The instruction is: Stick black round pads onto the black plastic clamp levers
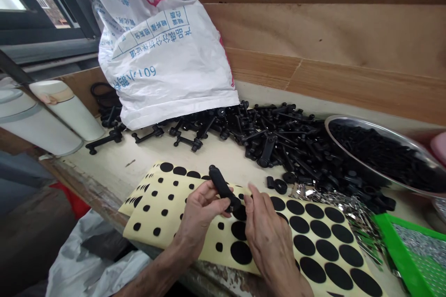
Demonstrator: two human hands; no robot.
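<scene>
My left hand (198,213) is closed around a black plastic crank-like arm (220,183), thumb and fingers pinching it near its lower end. The arm is tilted, its narrow end pointing up and left. Just to the right, my right hand (266,234) has its fingers stretched out over a pale yellow backing sheet (195,236), close to the arm's lower end. Its thumb is mostly hidden. Rows of black round stickers (326,248) cover the sheet's right part, with small squarish black dots (157,231) on the left part.
Behind the sheet lies a heap of black plastic arms (268,139), partly under a white woven sack (167,69). To the right are a metal bowl (414,185) of black parts, small metal pieces (358,218) and a green tray (404,253). Bottles (66,106) stand left.
</scene>
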